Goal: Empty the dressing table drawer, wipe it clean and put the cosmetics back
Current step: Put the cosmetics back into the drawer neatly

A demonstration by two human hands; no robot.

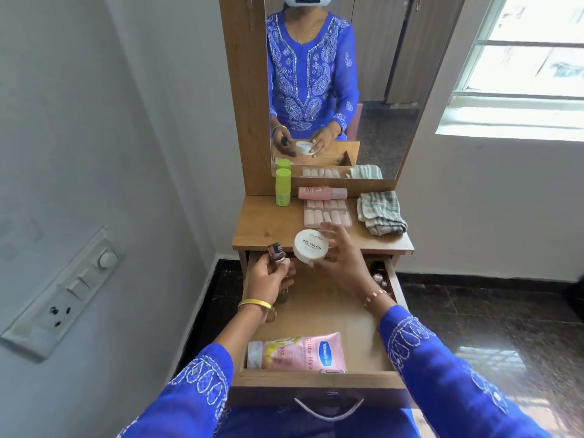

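Nearest me, a pink lotion tube [295,352] lies in the open drawer [319,379]; my left hand [270,276] grips a nail polish bottle [277,251], my right hand [339,252] holds a white jar [310,246].

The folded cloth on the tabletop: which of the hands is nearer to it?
Right. The right hand, holding the white nail polish jar, is just left of and below the folded cloth; the left hand, gripping a small bottle, is farther left.

A white switchboard [60,295] with sockets and a round dial is mounted on the pale wall at left; a bright window [524,64] stands at right; dark polished floor tiles [493,314] reflect its light.
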